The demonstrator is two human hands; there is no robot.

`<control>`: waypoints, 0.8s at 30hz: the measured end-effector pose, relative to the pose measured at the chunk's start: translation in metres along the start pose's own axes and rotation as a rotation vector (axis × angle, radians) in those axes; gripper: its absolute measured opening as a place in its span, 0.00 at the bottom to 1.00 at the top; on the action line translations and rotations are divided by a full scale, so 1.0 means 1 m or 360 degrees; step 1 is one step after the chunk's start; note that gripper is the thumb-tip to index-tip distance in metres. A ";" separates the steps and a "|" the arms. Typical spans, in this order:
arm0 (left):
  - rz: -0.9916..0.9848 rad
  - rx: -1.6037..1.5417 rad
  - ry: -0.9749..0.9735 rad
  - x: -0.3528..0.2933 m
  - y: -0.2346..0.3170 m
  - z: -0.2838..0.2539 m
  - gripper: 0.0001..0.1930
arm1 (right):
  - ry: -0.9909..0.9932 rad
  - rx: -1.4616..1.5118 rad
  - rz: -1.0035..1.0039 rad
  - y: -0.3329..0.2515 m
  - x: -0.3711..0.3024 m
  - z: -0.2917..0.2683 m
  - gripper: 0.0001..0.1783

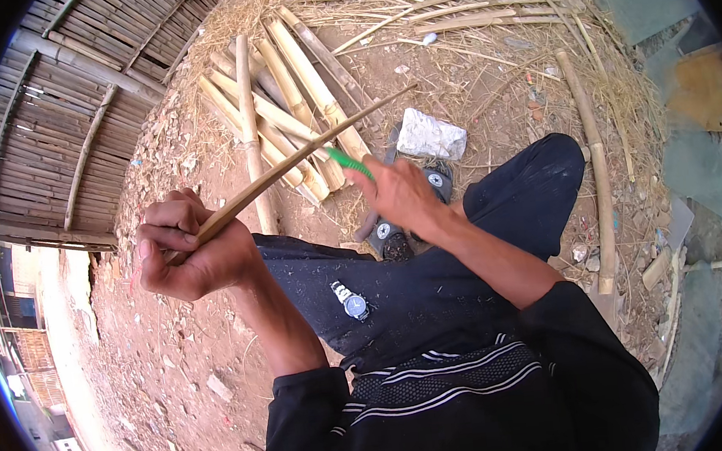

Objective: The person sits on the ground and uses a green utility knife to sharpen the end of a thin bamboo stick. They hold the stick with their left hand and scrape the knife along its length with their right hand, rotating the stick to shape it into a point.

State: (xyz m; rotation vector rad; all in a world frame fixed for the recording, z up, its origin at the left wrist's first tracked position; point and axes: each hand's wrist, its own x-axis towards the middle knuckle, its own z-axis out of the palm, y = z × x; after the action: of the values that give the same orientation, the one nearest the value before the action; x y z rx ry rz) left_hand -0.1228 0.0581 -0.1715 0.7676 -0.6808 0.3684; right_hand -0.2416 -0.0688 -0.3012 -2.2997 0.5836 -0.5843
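My left hand (202, 248) is closed around the thick end of a long bamboo strip (288, 161). The strip slants up and to the right, tapering to a thin tip. In my right hand (405, 192) is a green utility knife (349, 164), its ribbed green body poking out of the fist toward the strip's middle. I cannot make out its blade. A wristwatch (353, 303) with a metal band lies across the dark trousers (435, 300) on my lap, and small shavings speckle the cloth.
Split bamboo pieces (292, 82) lie piled ahead, beside a round pole (249, 132). A whitish block (431, 134) sits near dark shoes (392, 238). Another bamboo pole (592, 173) lies to the right, with grey sheets (696, 169) beyond. A bamboo-slat wall (72, 112) stands at the left.
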 end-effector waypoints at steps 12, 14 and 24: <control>0.0076 0.0038 0.0015 0.003 0.000 0.001 0.18 | -0.0232 0.0193 0.0237 -0.016 0.007 -0.009 0.28; 0.0016 -0.0027 -0.0079 -0.004 0.001 0.004 0.17 | 0.0099 -0.0347 0.0188 0.070 0.014 -0.004 0.28; 0.0088 0.0034 -0.0134 0.012 0.001 0.033 0.17 | -0.0724 0.1498 0.1071 0.057 0.018 -0.033 0.30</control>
State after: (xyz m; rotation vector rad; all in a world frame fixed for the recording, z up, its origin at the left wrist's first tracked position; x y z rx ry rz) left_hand -0.1286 0.0356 -0.1451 0.7892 -0.7796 0.3957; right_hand -0.2596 -0.1333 -0.3153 -1.1752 0.6235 0.0318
